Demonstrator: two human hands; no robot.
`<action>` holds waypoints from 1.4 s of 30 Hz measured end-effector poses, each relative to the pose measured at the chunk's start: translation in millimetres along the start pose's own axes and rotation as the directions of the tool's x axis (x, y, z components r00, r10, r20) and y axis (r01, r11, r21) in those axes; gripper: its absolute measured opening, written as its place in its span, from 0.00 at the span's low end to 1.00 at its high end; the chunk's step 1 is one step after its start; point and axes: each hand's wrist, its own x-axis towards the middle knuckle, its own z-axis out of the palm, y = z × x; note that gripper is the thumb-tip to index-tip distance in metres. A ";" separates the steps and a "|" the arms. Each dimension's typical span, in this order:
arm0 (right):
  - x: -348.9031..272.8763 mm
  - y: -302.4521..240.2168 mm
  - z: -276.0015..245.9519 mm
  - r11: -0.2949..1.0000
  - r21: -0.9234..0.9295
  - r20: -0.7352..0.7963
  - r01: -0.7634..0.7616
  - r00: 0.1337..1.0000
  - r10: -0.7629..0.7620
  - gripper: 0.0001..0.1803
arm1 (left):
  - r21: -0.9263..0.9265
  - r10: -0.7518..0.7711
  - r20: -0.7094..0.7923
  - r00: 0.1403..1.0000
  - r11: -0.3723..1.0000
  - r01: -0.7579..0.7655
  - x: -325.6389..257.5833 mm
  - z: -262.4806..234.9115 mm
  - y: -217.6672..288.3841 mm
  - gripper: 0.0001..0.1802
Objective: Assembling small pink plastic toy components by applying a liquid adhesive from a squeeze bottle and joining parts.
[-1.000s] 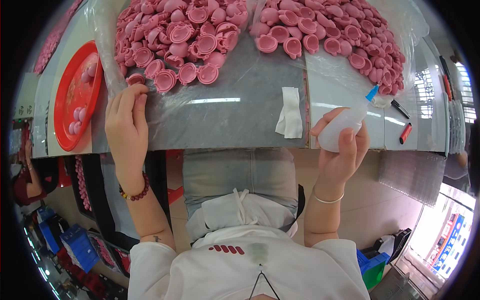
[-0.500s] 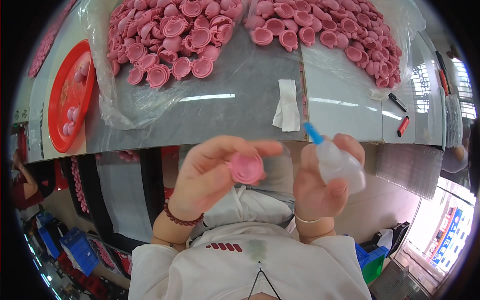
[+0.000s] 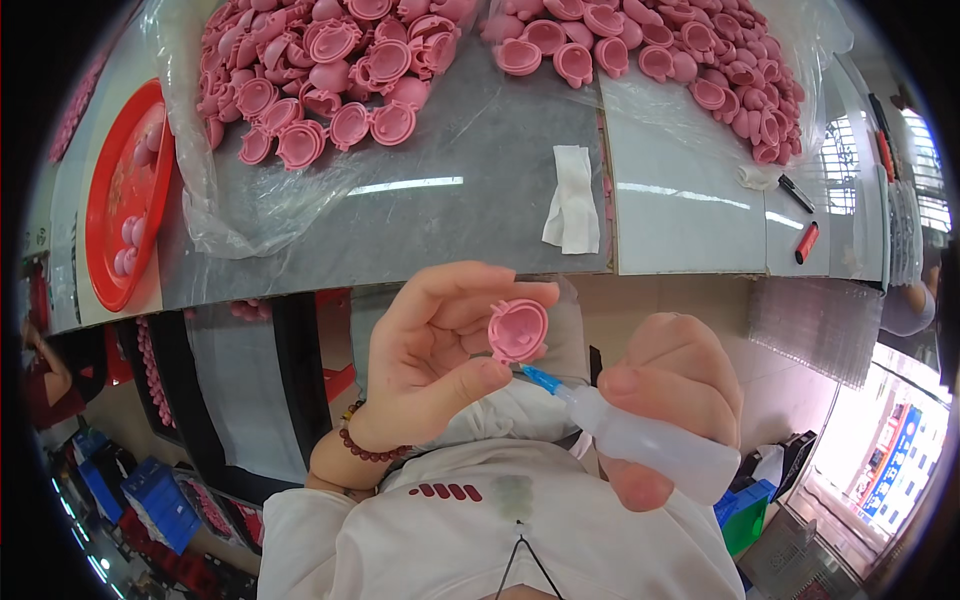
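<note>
Between the fingers and thumb of my left hand is a small pink plastic half-shell, its hollow side facing me. My right hand grips a translucent squeeze bottle, tilted so that its blue nozzle points up and left. The nozzle tip is right at the shell's lower edge; I cannot tell whether it touches. Both hands are in front of the table's near edge, above my lap.
A heap of pink half-shells lies on plastic film at the far left, another heap at the far right. A red tray holds a few pink balls. Folded white tissue, a black marker and a red marker lie on the table.
The bottle has swung from nozzle-up to pointing left, and its tip has come to the shell. My left hand has turned the shell slightly and moved it a little right.
</note>
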 end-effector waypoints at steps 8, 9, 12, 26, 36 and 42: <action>-2.1 1.8 0.4 0.999 -0.024 0.056 -0.024 0.998 0.025 0.27 | -0.009 -0.011 -0.014 1.000 1.000 0.010 -0.4 -0.6 -1.2 0.23; -2.1 1.5 -0.6 0.999 -0.025 0.055 -0.025 0.998 0.026 0.27 | -0.009 -0.012 -0.013 1.000 1.000 0.012 -0.3 -0.5 -1.5 0.23; -3.0 1.5 -0.6 0.997 -0.016 0.103 -0.073 0.992 0.074 0.26 | -0.023 -0.006 -0.028 1.000 1.000 0.005 -1.3 -1.0 -1.6 0.23; -5.0 4.5 -2.0 0.995 -0.104 0.024 0.006 1.000 -0.003 0.33 | -0.048 -0.027 0.013 1.000 0.998 0.027 -0.6 0.4 0.5 0.23; -6.6 8.8 -0.9 0.987 -0.158 -0.055 0.037 0.997 -0.046 0.32 | -0.075 0.062 0.167 0.984 0.996 -0.050 -1.5 -10.9 1.2 0.21; -12.8 3.7 -2.1 0.989 -0.146 -0.026 0.015 0.999 -0.019 0.32 | -0.044 0.153 0.142 0.978 0.988 -0.148 -1.9 -10.8 -0.5 0.20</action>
